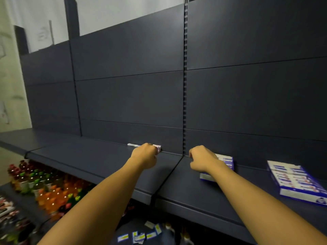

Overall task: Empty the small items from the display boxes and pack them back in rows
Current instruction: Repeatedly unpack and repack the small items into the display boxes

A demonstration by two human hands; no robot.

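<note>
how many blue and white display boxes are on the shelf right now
2. One display box lies under and behind the right hand, mostly covered. The other display box sits at the shelf's far right, packed in rows. Another may be hidden behind the left hand.

Two bare forearms, no sleeves, left hand (145, 154), right hand (203, 159), no rings

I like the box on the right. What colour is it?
The box is white with blue edges and blue-striped packets inside, seen from the head camera.
</note>
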